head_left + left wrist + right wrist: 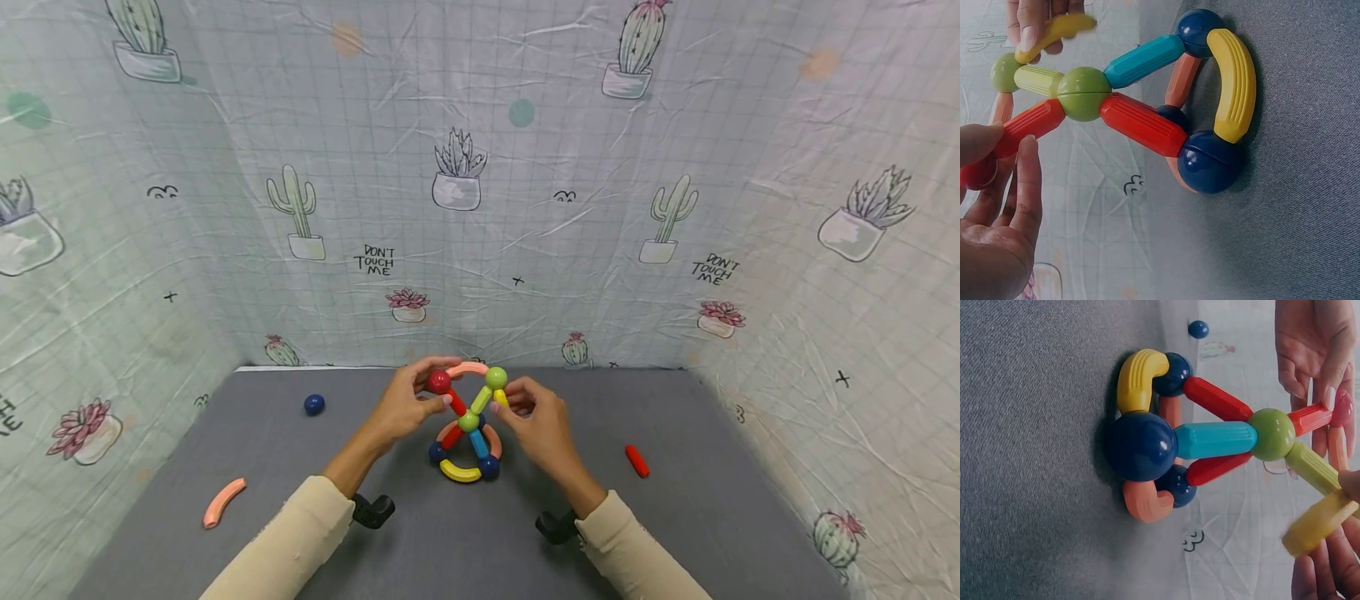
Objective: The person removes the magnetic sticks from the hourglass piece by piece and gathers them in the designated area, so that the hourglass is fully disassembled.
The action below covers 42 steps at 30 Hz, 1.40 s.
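A structure of magnetic rods and balls stands on the table. Its base is a ring of dark blue balls (1140,446) and curved rods, one of them yellow (1235,84). Teal (1144,61) and red rods lean up to a middle green ball (1085,94). Above that, a red rod (1030,128) leads to a red ball (439,382), and a light green rod (1313,467) to an upper green ball (496,378); a salmon curved rod (468,367) spans the top. My left hand (405,402) grips the upper red rod by the red ball. My right hand (542,418) pinches another yellow curved rod (1316,525), one end at the upper green ball.
A loose dark blue ball (314,405) lies at the back left of the grey table (420,550). Nearer on the left is a salmon curved rod (223,502), and a short red rod (637,461) lies to the right. A cactus-print sheet (480,250) hangs behind.
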{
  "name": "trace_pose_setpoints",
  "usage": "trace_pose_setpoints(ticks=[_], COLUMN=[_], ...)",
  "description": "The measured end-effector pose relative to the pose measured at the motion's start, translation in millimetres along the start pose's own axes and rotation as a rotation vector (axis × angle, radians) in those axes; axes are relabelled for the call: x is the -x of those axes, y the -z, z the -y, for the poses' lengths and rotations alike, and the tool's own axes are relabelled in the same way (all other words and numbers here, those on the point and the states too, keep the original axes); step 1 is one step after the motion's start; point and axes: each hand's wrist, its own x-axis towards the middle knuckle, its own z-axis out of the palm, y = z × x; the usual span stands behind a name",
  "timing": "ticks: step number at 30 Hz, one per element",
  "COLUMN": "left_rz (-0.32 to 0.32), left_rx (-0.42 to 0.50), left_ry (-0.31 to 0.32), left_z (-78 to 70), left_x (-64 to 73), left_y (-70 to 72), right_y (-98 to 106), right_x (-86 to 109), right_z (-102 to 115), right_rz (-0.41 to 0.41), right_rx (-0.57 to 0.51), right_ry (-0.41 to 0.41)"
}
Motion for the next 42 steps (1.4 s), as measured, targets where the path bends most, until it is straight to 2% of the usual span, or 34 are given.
trace_pose_setpoints(ticks=[11,27,31,35,38,40,42], left_rz=[-0.001,0.013,0.013,0.027,0.036,0.018,-0.035], left_rx=[-0.012,0.019,-0.01,-0.032,-0.031,-0.042,-0.074], left_ry=[0.0,0.003,0.014,0.021,0.024,0.012,-0.012], left_z=[0.4,-0.2,-0.5,-0.3,0.4,1.0,1.4], left_x=[0.0,0.3,-1.8,-5.3,-7.2,-7.3,-6.2], left_y=[0.2,0.7,0.9,1.6,1.8,1.0,-1.1], right_y=[4,5,6,7,8,9,10], right_x=[6.5,-1.1,-7.5,-16.6,-22.2,-25.0,-27.2], right_z=[-10,-3,-4,-3,-1,0,1], right_rz=[0.035,0.001,0.028,0.087,0.137,0.155,0.168], right_rx=[-0.007,-0.082,-0.112,-0.214,-0.279,-0.308,-0.33], right_ry=[-0.033,-0.034,-0.07,-0.119,-0.185,-0.231,-0.272])
